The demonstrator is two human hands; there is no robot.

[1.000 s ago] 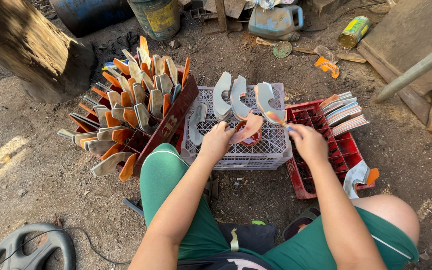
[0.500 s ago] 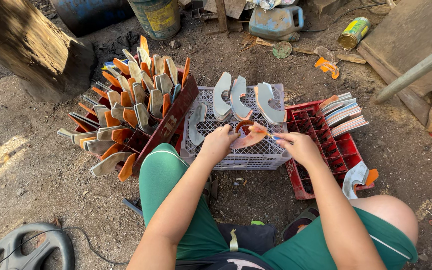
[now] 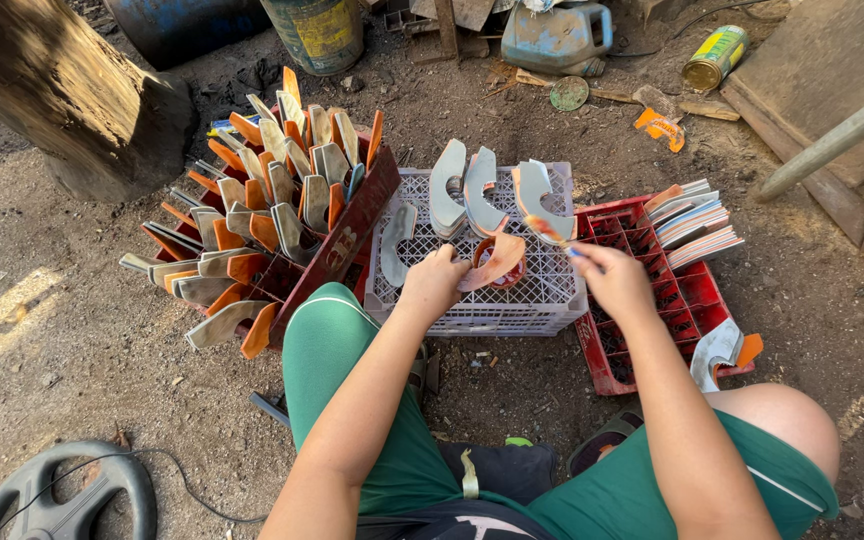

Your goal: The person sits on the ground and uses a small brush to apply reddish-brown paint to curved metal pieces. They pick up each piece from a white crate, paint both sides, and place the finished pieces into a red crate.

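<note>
Nearest the camera, both forearms reach out over green shorts (image 3: 372, 400) above the dirt ground. The left hand (image 3: 434, 283) is clenched around the lower end of a curved orange-and-grey cut piece (image 3: 497, 262), holding it just to its right above the top of an upturned white crate (image 3: 492, 300). The right hand (image 3: 612, 280) pinches a small brush (image 3: 549, 232) whose tip points up and to the left, toward the top of that piece. Under the piece sits a small round tin (image 3: 497, 272). Beyond the left hand, several grey curved pieces (image 3: 472, 190) stand on the crate. Right of the right hand lies a red crate (image 3: 692, 300) with flat sheets (image 3: 697, 220) stacked at its far end. Far left of the left hand, a dark red crate (image 3: 337, 245) brims with more such pieces.
</note>
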